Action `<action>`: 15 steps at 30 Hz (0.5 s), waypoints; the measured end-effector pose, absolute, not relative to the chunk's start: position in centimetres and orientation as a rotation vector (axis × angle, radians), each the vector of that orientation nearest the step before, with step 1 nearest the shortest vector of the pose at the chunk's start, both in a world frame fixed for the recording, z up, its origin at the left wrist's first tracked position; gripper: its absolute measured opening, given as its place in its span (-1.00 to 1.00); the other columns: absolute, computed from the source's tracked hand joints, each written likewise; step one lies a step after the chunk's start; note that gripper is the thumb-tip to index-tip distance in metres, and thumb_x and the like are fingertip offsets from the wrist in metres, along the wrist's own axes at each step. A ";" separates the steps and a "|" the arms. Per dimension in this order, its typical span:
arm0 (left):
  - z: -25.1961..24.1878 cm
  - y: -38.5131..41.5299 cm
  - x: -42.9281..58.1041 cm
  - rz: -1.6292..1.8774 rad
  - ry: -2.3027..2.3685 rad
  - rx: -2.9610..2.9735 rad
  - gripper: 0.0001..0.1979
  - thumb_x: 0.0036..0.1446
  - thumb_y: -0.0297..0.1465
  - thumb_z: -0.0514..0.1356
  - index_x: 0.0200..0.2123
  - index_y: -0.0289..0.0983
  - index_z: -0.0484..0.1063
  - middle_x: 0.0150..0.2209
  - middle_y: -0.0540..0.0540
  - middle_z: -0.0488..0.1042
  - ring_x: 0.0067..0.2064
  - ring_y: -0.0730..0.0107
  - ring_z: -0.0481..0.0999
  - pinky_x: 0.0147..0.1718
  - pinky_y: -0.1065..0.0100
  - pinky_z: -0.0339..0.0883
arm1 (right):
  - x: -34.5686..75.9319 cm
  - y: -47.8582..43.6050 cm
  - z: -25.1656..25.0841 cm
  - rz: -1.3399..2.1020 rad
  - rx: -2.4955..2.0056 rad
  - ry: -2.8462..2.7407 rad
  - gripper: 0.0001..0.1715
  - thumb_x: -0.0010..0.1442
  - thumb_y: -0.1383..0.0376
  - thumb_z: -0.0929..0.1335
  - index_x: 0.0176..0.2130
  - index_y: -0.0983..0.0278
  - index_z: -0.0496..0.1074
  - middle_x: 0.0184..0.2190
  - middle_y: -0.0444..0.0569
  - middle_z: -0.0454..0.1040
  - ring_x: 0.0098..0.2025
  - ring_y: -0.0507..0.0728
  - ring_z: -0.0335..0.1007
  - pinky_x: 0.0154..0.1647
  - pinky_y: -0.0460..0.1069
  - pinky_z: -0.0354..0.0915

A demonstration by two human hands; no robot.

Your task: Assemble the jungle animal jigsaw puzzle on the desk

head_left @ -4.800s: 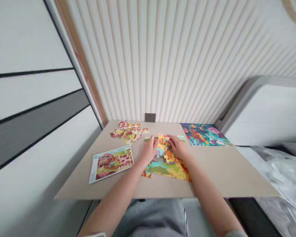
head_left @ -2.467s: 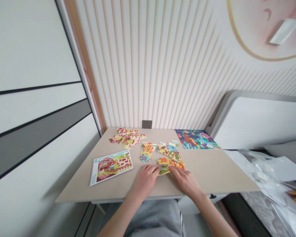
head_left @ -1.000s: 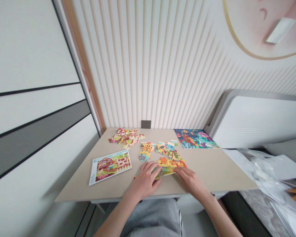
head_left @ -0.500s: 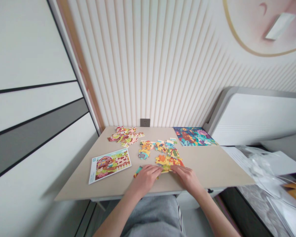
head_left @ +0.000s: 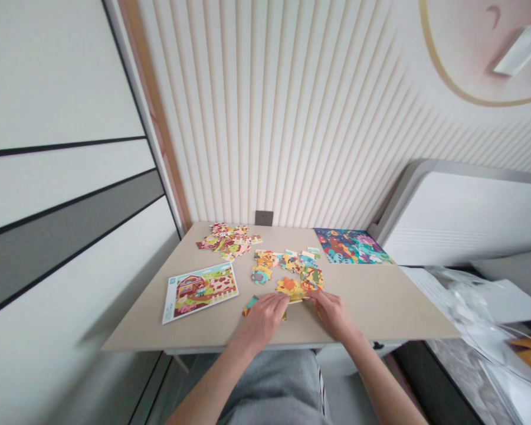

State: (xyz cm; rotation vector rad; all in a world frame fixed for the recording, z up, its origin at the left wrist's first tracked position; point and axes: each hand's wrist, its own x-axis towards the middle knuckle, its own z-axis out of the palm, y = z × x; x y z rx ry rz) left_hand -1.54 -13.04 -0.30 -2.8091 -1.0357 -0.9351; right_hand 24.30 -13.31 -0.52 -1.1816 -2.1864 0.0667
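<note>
A yellow and orange cluster of joined puzzle pieces [head_left: 292,287] lies near the front of the table, between my hands. My left hand [head_left: 266,313] pinches its left front edge, fingers together. At its right front corner, my right hand [head_left: 331,311] has its thumb and fingers closed on the cluster. The front edge looks slightly raised. Above it are more joined pieces [head_left: 312,275] and a separate pair with a grey-blue animal [head_left: 261,274]. Partly hidden under my left hand are loose pieces [head_left: 249,305].
A farm picture card [head_left: 203,291] lies at the left of the table [head_left: 380,304]. Behind it is a heap of red and green puzzle pieces [head_left: 230,241]. A dark blue finished puzzle [head_left: 353,245] is at the back right. Clear plastic wrapping [head_left: 462,295] lies beyond the right edge.
My right hand's fingers have curled in from lying flatter to gripping the cluster's edge. The cluster's front edge has tilted up a little. My left hand stays almost in place.
</note>
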 end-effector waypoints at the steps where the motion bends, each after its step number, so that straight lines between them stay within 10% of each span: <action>1: -0.4 -13.1 -1.6 -0.950 -1.030 -2.805 -0.61 0.26 -0.68 0.07 0.12 -0.32 0.33 0.02 -0.21 0.56 0.06 0.22 0.56 0.15 0.16 0.41 | 24.4 -13.2 -0.6 0.059 -1.167 -2.195 -0.69 0.41 0.38 0.20 -0.02 0.18 0.48 -0.23 0.00 0.63 -0.22 0.12 0.59 -0.19 -0.05 0.42; 15: -0.1 -12.9 -2.7 -1.072 -1.042 -2.636 -0.59 0.33 -0.60 0.05 0.21 -0.29 0.35 0.14 -0.23 0.51 0.18 0.12 0.49 0.15 0.02 0.41 | 24.2 -11.7 1.0 -0.163 -1.375 -1.784 -0.65 0.47 0.20 0.19 0.03 0.19 0.49 -0.10 0.01 0.64 -0.14 0.16 0.61 -0.07 0.01 0.45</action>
